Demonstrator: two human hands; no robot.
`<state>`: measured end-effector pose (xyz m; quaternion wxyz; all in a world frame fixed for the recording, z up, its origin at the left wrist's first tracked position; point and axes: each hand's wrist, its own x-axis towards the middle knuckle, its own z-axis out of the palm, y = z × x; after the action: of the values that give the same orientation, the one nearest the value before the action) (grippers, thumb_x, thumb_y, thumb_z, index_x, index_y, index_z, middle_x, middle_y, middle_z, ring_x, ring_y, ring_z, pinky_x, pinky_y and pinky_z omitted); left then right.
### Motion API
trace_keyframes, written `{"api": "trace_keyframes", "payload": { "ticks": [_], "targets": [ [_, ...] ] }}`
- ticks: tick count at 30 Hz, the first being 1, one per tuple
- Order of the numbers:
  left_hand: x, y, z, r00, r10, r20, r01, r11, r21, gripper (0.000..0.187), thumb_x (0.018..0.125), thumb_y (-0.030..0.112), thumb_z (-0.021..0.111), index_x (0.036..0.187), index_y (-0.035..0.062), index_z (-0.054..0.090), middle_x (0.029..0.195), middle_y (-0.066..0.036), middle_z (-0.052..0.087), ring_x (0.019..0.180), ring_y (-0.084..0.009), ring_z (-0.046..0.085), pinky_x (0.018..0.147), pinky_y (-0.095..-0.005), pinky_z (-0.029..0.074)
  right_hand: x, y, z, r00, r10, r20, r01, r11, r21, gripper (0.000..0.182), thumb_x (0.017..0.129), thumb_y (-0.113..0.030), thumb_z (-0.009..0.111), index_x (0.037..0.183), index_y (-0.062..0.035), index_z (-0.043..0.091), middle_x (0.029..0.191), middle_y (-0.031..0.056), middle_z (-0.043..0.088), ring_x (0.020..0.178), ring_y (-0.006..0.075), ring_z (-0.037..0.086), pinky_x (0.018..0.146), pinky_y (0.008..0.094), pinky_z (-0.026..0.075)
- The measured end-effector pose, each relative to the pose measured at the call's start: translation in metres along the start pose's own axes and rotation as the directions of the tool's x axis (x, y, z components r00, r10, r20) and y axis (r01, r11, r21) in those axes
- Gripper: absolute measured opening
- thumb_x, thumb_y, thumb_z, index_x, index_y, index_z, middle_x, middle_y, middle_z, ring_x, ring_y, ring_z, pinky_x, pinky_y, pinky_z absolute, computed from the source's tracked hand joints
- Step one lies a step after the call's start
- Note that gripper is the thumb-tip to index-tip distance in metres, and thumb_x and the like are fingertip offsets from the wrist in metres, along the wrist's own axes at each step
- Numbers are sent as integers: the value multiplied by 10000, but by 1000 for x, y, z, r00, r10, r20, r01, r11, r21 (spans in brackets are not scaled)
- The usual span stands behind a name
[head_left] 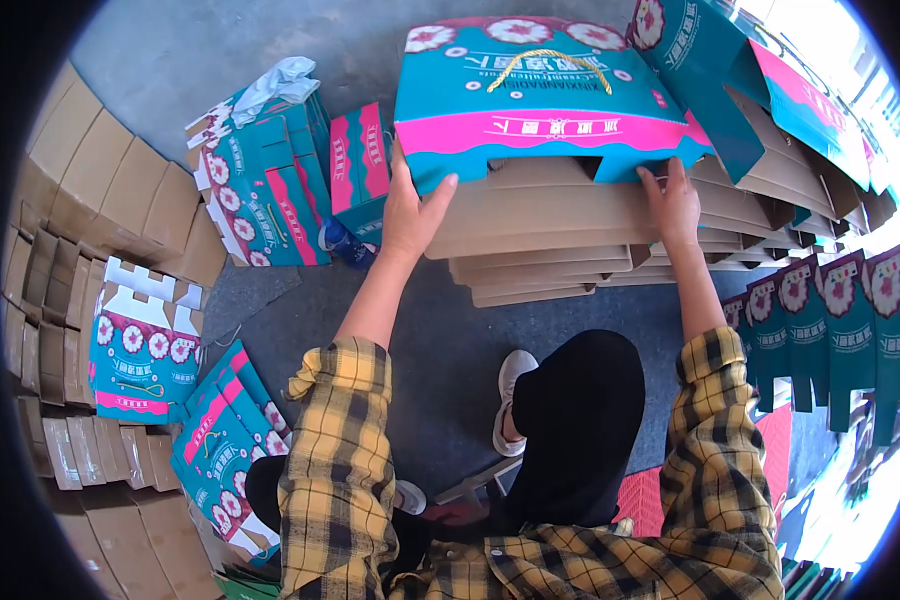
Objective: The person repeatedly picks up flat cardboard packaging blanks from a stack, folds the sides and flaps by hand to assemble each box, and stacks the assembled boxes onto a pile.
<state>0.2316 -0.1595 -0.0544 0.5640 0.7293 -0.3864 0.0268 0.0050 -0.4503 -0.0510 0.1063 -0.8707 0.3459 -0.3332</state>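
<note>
A teal and pink printed cardboard gift box (550, 90) with a yellow rope handle (550, 62) lies on top of a stack of brown-sided cardboard sheets (540, 215). My left hand (412, 212) grips its near left corner, thumb in front and the fingers partly hidden behind the side. At the near right corner my right hand (676, 205) holds the front edge, with thumb and fingers bent against the cardboard. Cut-out notches show along the box's near edge, between the two hands.
Folded printed boxes (270, 185) stand at the left with crumpled plastic (278, 90) on top, beside a blue bottle (345, 243). Brown cartons (110, 160) line the far left. More printed boxes (805, 320) stand at the right, over a red mat (642, 500).
</note>
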Motion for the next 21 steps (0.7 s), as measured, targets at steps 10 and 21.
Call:
{"api": "trace_keyframes", "payload": {
  "ticks": [10, 21],
  "targets": [
    [6, 0, -8, 987, 29, 156, -62, 976, 209, 866, 830, 264, 669, 1467, 1, 146, 1434, -255, 331, 1294, -315, 420, 957, -388, 465, -4, 1, -8, 997, 55, -57, -38, 963, 266, 368, 882, -279, 629, 1091, 13, 548, 940, 193, 664, 853, 319, 673, 721, 410, 525],
    [-219, 24, -316, 582, -762, 285, 658, 647, 385, 634, 900, 398, 622, 1369, 19, 427, 1280, -142, 541, 1171, -219, 528, 968, -330, 430, -126, -34, -64, 985, -150, 85, 110, 926, 362, 146, 935, -72, 549, 1059, -20, 606, 856, 89, 636, 735, 136, 604, 655, 258, 476]
  ]
}}
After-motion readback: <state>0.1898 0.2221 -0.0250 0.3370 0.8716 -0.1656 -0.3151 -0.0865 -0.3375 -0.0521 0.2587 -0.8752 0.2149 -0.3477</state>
